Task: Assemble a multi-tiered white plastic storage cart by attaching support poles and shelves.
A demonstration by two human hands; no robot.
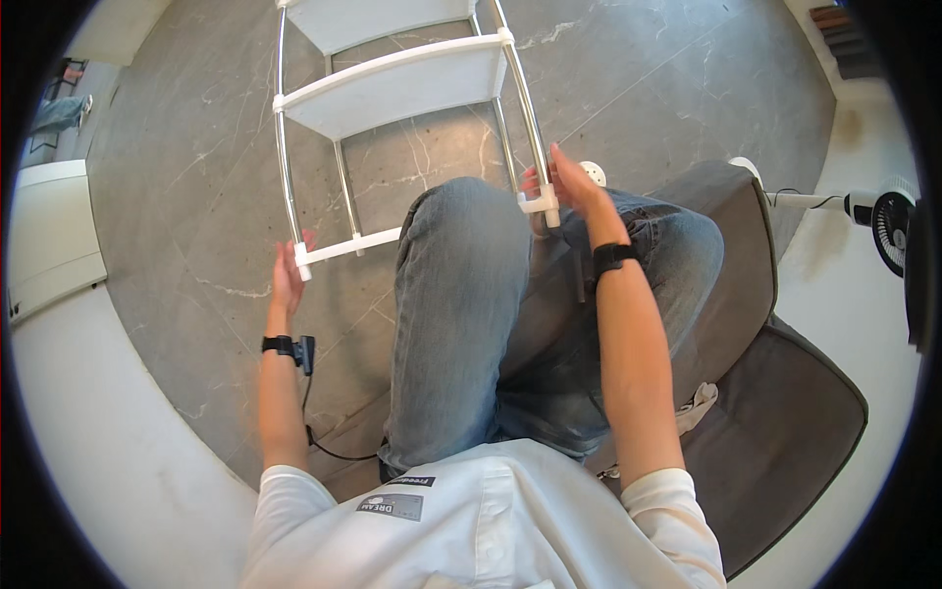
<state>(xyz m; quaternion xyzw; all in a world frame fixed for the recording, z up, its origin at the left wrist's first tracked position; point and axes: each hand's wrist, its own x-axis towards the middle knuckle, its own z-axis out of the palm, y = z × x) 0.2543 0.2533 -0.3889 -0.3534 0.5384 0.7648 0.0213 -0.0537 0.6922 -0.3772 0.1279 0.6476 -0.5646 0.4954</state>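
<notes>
In front of my knees is a shelf rack [402, 86] with curved white shelves, chrome tubes and white plastic joints. My left hand [286, 279] is around its near left corner, with fingertips showing on both sides of the tube end. At the near right corner, my right hand [577, 187] has its palm against the outside of the tube; its fingers pass behind the tube and its thumb points up. My knee hides part of the white crossbar [353, 247] between these corners. Both wrists wear black bands, and a black cable runs from the left one.
I sit on a dark grey sofa [785, 422]. A small white round piece with holes [593, 174] is beside my right hand. At right is a black fan [891, 231]; at left, a white cabinet [59, 240]. A jeans-clad leg [61, 115] shows far left.
</notes>
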